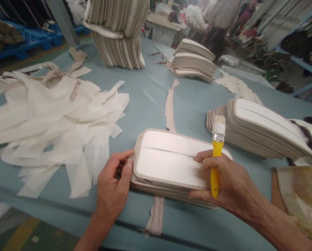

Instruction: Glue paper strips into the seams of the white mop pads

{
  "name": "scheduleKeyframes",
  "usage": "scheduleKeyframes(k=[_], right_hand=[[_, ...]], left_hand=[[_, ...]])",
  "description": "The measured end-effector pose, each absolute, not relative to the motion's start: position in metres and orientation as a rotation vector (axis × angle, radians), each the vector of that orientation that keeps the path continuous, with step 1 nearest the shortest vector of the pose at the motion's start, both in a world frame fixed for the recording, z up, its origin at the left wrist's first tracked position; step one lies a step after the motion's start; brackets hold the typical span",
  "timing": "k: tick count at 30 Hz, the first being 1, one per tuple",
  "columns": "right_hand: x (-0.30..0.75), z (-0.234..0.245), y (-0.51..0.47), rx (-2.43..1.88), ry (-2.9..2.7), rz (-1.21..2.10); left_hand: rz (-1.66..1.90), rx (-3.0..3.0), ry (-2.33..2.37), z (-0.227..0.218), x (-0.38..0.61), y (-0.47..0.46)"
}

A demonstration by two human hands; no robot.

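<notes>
In front of me lies a stack of rounded, flat panels [169, 164], beige at the edges, its top piece white with a long slit. At the stack's left end, my left hand [114, 184] has its thumb and fingers closed on the panel edges. My right hand [224, 177] holds a paintbrush [217, 153] with a yellow handle, bristles up and coated whitish. The same hand also rests over the right part of the stack, fingers on top and thumb along the near side. A beige fabric strip [156, 214] sticks out from under the stack.
Thin white strips [56, 118] are heaped on the table's left. Another panel stack [260, 129] stands to the right, with tall bundles [119, 48] and a smaller pile [194, 61] behind. Glasses [158, 58] lie near that pile. A person [221, 17] stands in the background.
</notes>
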State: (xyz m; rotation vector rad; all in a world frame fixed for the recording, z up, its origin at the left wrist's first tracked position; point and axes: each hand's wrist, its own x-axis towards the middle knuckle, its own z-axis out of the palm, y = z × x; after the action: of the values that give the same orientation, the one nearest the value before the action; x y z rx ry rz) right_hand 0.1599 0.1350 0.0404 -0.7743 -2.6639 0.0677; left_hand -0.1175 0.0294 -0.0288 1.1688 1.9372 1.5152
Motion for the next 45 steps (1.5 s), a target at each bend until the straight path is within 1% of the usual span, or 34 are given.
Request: scheduleKeyframes(k=[7, 12, 18, 20, 24, 26, 28, 37, 41, 45], right_hand=[[0.155, 0.03, 0.132, -0.743, -2.698, 0.079], [0.157, 0.025, 0.132, -0.766, -2.694, 0.129], [0.164, 0.04, 0.129, -0.839, -2.527, 0.176], [0.157, 0.048, 0.122, -0.956, -2.31, 0.305], [0.126, 0.06, 0.106, -1.04, -1.788, 0.766], [0.109, 0.061, 0.104, -1.026, -1.707, 0.934], [0.095, 0.061, 0.106, -1.023, -1.692, 1.002], [0.061, 0.053, 0.119, -0.985, -1.542, 0.982], [0.052, 0.052, 0.121, -0.997, -1.602, 0.943], [0.048, 0.051, 0.124, -1.051, -1.663, 0.972]], left_hand=[[1.523, 1.132, 1.868, -0.029, -0.115, 0.029], [1.483, 1.165, 1.903, -0.029, -0.112, 0.03], [1.483, 1.161, 1.931, -0.03, -0.111, 0.032], [1.481, 1.166, 1.944, -0.03, -0.111, 0.032], [1.48, 1.207, 1.95, -0.029, -0.11, 0.032], [1.479, 1.225, 1.948, -0.029, -0.109, 0.032], [1.478, 1.224, 1.955, -0.029, -0.109, 0.032], [1.463, 1.223, 1.965, -0.029, -0.108, 0.03], [1.458, 1.218, 1.965, -0.029, -0.108, 0.031], [1.462, 1.202, 1.96, -0.031, -0.108, 0.032]])
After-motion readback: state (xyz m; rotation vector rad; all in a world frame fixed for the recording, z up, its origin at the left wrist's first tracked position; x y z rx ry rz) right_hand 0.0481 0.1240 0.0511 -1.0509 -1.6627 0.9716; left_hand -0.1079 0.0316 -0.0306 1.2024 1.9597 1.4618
